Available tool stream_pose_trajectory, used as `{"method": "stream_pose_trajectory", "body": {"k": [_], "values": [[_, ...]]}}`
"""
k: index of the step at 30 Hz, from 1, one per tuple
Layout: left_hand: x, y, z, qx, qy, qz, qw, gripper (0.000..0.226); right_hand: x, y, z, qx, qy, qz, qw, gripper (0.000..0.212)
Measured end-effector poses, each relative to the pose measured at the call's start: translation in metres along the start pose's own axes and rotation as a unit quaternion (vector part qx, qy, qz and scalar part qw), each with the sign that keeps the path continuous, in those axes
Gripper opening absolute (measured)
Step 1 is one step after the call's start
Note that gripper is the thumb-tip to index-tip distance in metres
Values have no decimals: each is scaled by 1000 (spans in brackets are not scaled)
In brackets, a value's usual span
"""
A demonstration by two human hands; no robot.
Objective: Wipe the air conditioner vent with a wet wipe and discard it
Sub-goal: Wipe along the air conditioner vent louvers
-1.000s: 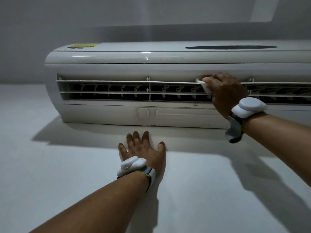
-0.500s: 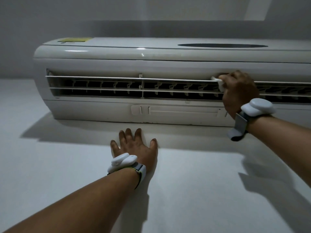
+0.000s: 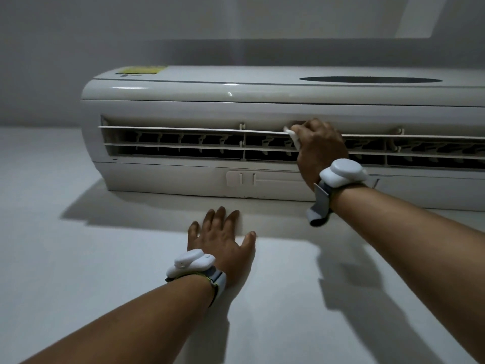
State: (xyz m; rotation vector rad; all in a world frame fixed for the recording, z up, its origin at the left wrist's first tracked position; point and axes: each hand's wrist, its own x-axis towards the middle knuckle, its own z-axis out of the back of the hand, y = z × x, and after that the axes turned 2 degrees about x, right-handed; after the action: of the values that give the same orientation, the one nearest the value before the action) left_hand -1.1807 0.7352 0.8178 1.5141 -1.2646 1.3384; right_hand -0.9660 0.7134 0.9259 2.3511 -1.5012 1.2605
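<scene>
A white wall-mounted air conditioner [image 3: 183, 106] fills the upper half of the head view. Its open vent [image 3: 183, 144] shows two thin horizontal louvers over dark slots. My right hand [image 3: 321, 151] is closed on a white wet wipe [image 3: 293, 136], pressed against the upper louver just right of the vent's middle. Only a corner of the wipe shows past my fingers. My left hand [image 3: 223, 240] lies flat on the white wall below the unit, fingers spread, holding nothing.
The white wall [image 3: 78, 258] stretches below and left of the unit. A yellow label [image 3: 141, 70] and a dark oval panel [image 3: 370, 80] sit on the unit's front face. Each wrist carries a white band device.
My right hand with the wipe slid right along the upper louver, then back left to near the vent's middle. The left hand has stayed flat on the wall.
</scene>
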Motion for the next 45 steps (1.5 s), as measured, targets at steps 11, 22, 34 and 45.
{"method": "stream_pose_trajectory", "body": {"k": [11,22,34,45], "values": [[2,36,6,2,11,-91,996,68,16,59,-16,15,22,3,1000,28],[8,47,2,9,9,-125,992,71,17,66,-15,150,1,-22,988,28],[10,51,11,4,-19,-159,987,61,20,88,-20,189,-17,30,981,25],[28,94,27,31,-48,-134,989,48,32,122,-29,-50,44,57,996,31]]}}
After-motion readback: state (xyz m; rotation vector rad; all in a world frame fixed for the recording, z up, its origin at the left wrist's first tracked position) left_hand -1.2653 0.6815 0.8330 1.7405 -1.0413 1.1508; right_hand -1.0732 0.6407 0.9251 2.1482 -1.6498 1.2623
